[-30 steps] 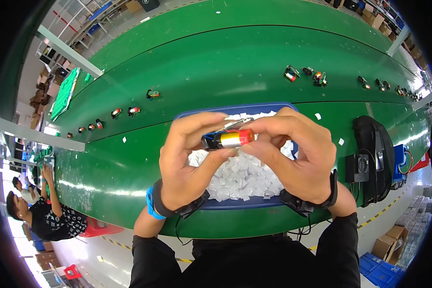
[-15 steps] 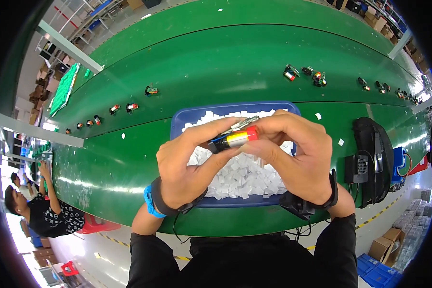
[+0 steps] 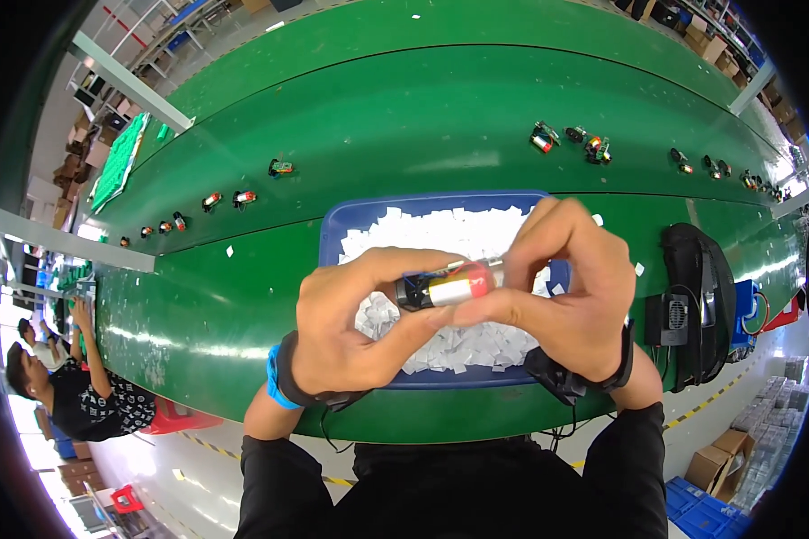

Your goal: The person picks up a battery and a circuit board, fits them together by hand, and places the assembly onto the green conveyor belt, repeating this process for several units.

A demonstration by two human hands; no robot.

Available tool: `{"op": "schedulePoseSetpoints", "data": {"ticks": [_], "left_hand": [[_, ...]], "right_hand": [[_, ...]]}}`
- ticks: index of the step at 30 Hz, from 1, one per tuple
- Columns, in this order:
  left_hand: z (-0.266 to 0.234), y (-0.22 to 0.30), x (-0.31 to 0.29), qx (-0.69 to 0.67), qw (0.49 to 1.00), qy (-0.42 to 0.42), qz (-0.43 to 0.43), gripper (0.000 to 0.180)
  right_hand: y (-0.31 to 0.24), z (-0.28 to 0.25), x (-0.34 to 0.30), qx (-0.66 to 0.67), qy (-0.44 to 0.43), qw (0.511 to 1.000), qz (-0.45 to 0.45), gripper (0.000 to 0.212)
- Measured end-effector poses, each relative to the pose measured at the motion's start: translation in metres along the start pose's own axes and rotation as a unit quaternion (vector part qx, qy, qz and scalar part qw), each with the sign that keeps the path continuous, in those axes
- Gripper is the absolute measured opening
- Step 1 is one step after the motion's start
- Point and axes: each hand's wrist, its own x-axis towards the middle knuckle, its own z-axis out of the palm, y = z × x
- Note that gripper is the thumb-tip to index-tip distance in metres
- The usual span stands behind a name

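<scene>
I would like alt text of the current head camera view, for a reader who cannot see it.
A person's left hand holds a small cylindrical assembly, with the right hand at its red end, above a blue tray of white pieces on a green workbench; similar assemblies lie farther back.

Bare hands (image 3: 346,314): two
Held silver-and-red cylinder (image 3: 451,291): one
Blue plastic tub (image 3: 333,235): one
Small multicoloured assemblies (image 3: 244,198), left side: seven
</scene>
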Motion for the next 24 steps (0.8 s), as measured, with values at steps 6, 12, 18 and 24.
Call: {"op": "schedulePoseSetpoints", "data": {"ticks": [6,12,18,24], "left_hand": [[-0.005,0.006,0.003,-0.363,0.887,-0.064,-0.277,0.024],[-0.011,-0.011,0.007,-0.306,0.906,-0.100,-0.276,0.023],[-0.012,-0.012,0.011,-0.291,0.904,-0.095,-0.298,0.023],[-0.022,-0.083,0.059,-0.058,0.958,-0.092,-0.266,0.028]], "right_hand": [[0.009,-0.003,0.007,-0.152,-0.020,0.968,-0.200,0.026],[0.016,-0.003,0.008,-0.162,-0.042,0.970,-0.177,0.028],[0.021,-0.007,0.007,-0.155,-0.093,0.971,-0.159,0.035],[0.076,-0.038,0.049,-0.148,-0.071,0.982,0.098,0.044]]}}
